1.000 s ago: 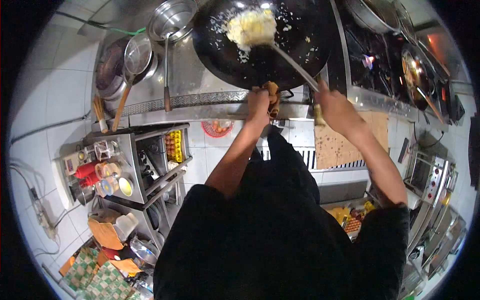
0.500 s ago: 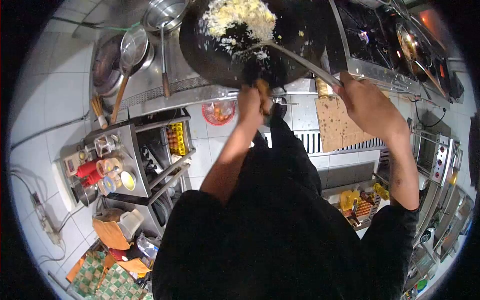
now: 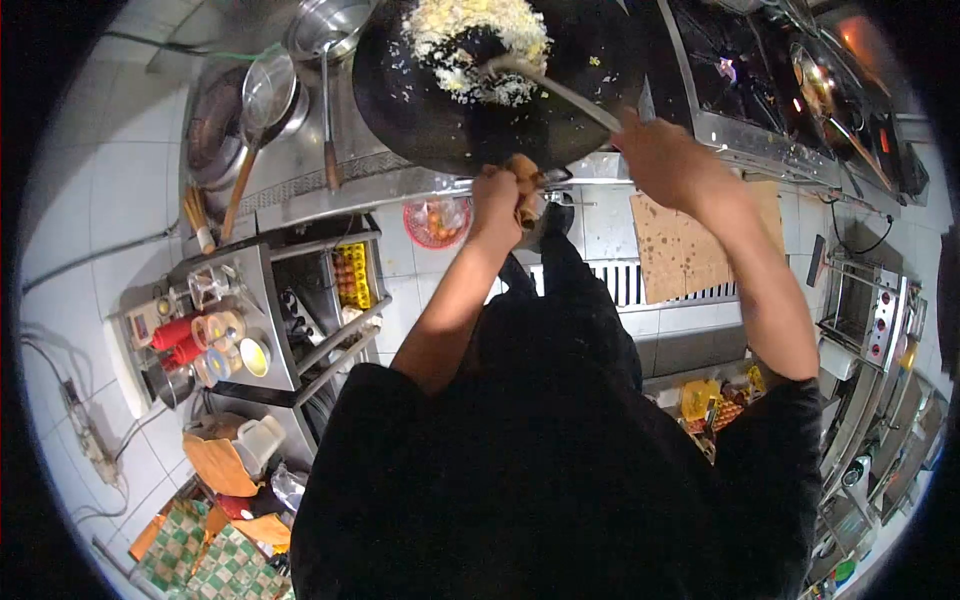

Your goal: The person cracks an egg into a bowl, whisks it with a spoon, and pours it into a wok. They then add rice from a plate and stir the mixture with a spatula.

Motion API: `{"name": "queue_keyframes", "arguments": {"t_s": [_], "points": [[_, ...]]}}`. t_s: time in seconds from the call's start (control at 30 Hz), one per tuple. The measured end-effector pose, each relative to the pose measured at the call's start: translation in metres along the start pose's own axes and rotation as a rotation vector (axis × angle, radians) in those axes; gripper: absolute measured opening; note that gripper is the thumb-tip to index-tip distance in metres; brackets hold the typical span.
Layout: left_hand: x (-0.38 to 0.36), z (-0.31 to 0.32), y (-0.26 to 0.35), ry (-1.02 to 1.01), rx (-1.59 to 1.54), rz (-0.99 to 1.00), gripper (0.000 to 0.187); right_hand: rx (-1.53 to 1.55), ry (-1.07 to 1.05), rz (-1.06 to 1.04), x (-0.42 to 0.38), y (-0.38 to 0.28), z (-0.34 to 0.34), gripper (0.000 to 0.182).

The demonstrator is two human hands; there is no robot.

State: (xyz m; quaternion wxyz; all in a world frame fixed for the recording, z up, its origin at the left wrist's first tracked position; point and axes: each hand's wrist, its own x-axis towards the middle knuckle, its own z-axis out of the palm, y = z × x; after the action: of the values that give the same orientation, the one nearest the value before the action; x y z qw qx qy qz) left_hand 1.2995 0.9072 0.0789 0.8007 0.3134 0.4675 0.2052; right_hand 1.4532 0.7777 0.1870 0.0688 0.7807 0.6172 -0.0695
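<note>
At the top of the view, a large black wok (image 3: 415, 130) holds fried rice (image 3: 520, 32) with yellow bits of egg. My left hand (image 3: 497, 200) is closed at the wok's near rim, gripping it through a folded brown cloth (image 3: 527, 180). The grip itself is partly hidden by the cloth. My right hand (image 3: 665, 165) is wrapped round the handle of a long metal ladle (image 3: 575, 98). The ladle's head lies in the rice, near the middle of the wok, and is partly covered. Some grains are scattered on the wok's wall.
Left of the wok are a wire strainer (image 3: 268, 85), a metal pot (image 3: 330, 25) and a bamboo brush (image 3: 198, 222). Sauce bottles (image 3: 175, 335) stand on a side counter. To the right is another burner (image 3: 728, 70). A red basket (image 3: 437, 222) sits below the stove edge.
My right hand has moved left and slightly up with the ladle. The rice, partly airborne or heaped before, now lies spread in the wok. My left hand stays at the rim.
</note>
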Motion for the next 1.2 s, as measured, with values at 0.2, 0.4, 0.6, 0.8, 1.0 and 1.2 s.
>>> {"name": "queue_keyframes", "arguments": {"t_s": [0.2,0.4,0.6,0.8,1.0,1.2], "points": [[-0.002,-0.018,-0.061,0.096,0.137,-0.011,0.016,-0.439,0.117,-0.256,0.011,-0.002,0.026,0.029],[0.0,-0.01,0.007,0.015,-0.065,-0.018,0.015,0.277,-0.058,0.066,-0.036,0.003,-0.032,0.024],[-0.013,0.0,-0.009,0.13,-0.069,0.014,0.017,0.106,-0.157,0.108,-0.006,-0.012,-0.036,0.026],[0.035,-0.04,-0.074,-0.111,0.172,0.019,0.012,0.656,0.327,0.061,0.005,0.021,0.1,0.029],[0.052,-0.013,-0.01,-0.185,0.025,0.175,0.016,0.733,-0.456,0.269,0.017,0.061,-0.03,0.031],[0.15,0.031,0.01,-0.02,0.024,-0.044,0.014,-0.175,-0.164,-0.089,0.072,0.06,-0.019,0.016]]}}
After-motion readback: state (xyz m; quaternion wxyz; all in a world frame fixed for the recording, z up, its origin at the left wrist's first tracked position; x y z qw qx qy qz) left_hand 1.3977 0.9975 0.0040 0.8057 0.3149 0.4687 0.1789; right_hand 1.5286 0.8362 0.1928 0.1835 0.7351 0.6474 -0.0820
